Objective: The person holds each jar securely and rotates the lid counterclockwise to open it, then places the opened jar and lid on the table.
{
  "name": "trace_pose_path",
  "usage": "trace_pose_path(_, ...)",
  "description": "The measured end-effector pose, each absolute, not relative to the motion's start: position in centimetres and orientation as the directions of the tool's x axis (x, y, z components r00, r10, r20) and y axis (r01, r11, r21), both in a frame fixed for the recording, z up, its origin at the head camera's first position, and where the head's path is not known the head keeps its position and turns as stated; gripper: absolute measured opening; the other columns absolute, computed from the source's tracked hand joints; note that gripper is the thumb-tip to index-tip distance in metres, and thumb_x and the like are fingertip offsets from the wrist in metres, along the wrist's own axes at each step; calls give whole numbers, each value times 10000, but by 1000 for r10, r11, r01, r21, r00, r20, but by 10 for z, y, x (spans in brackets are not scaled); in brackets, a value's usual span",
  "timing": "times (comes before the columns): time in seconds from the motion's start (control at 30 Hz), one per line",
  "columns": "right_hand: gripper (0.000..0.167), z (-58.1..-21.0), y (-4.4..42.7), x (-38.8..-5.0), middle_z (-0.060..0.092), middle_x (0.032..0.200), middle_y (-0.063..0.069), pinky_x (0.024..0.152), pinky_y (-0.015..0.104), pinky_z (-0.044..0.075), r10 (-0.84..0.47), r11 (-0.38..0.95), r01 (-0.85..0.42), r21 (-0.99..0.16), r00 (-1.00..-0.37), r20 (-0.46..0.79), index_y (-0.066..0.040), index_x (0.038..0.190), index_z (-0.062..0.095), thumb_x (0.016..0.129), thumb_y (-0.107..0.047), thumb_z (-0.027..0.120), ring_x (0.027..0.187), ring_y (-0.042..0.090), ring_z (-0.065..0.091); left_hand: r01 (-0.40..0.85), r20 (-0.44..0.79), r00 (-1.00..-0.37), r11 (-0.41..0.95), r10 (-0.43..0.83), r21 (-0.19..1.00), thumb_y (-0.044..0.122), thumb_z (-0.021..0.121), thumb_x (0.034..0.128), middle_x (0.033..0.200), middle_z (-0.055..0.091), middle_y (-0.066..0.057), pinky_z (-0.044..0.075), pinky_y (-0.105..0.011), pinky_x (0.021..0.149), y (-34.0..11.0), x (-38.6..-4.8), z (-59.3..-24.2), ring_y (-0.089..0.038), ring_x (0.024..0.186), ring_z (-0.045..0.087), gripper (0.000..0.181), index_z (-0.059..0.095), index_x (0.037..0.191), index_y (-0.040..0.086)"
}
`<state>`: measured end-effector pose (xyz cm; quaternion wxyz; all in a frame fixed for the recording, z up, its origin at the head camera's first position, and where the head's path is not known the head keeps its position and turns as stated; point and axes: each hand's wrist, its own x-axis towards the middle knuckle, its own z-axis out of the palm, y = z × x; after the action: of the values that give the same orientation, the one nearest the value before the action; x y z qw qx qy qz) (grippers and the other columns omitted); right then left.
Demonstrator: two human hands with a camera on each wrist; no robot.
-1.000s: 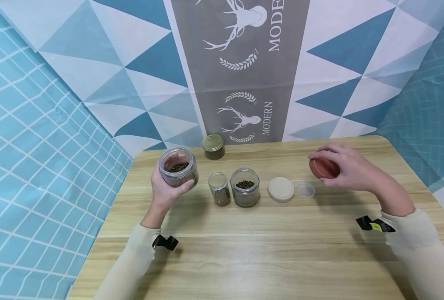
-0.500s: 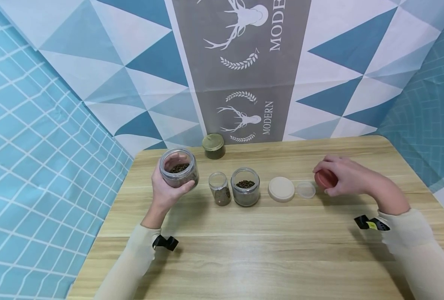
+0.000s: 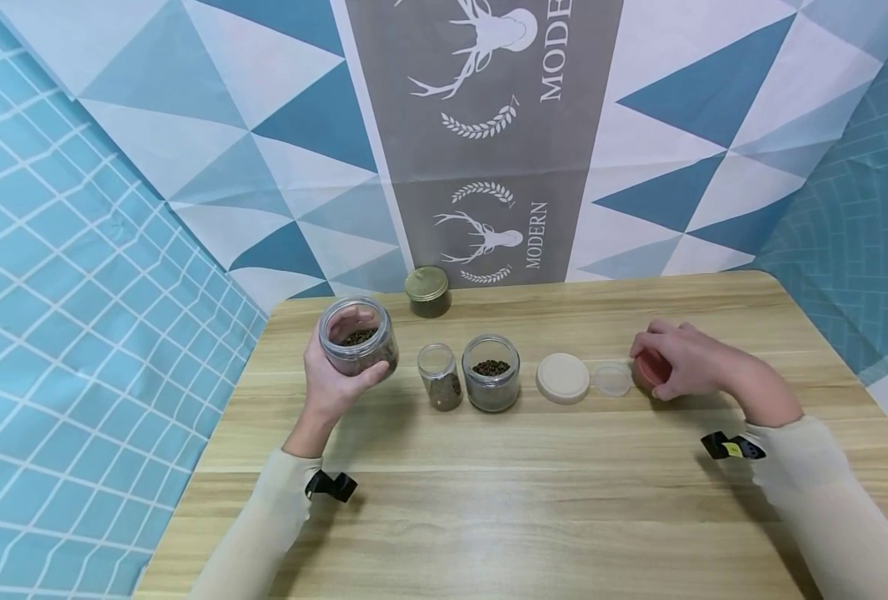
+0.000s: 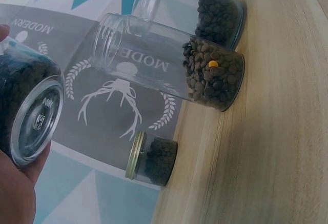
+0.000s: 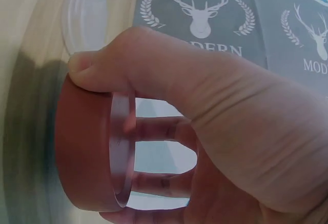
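My left hand grips an open clear jar with dark brown pellets in it, raised at the left side of the table. In the left wrist view this jar shows its round base. At the right, my right hand holds a reddish-brown round lid by its rim, low at the tabletop. The right wrist view shows the lid between thumb and fingers, its hollow side towards the palm. Just left of it lies a small translucent lid.
Between the hands stand a narrow open jar and a wider open jar, both part-filled with brown pellets. A cream lid lies right of them. A small gold-lidded jar stands at the table's back edge, by the patterned backdrop.
My right hand has lowered the reddish-brown lid to the tabletop, beside the translucent lid. My left hand and its jar have barely moved.
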<state>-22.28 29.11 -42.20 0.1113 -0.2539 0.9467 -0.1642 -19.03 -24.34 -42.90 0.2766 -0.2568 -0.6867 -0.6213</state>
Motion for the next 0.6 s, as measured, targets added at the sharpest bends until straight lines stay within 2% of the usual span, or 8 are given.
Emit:
trace_pose_path(0.37, 526, -436, 291, -226, 645, 1213, 145, 769, 421, 554, -535, 809, -453, -376, -831, -150, -183, 1186, 727, 739, -149, 1003, 1004, 341, 586, 694, 695, -719, 77, 8, 716, 51, 941, 737, 1340, 780, 32, 565, -243, 1165, -243, -189, -430, -74, 1250, 763, 841, 550, 1452, -158)
trace_pose_path(0.6, 551, -439, 292, -227, 638, 1230, 160, 771, 415, 552, -520, 819, -429, -380, -835, -179, -168, 1220, 712, 745, -135, 988, 1028, 357, 572, 686, 688, -726, 75, 2, 723, -37, 904, 720, 1327, 784, 30, 570, -240, 1153, -244, -191, -431, -76, 1234, 768, 808, 544, 1428, -186)
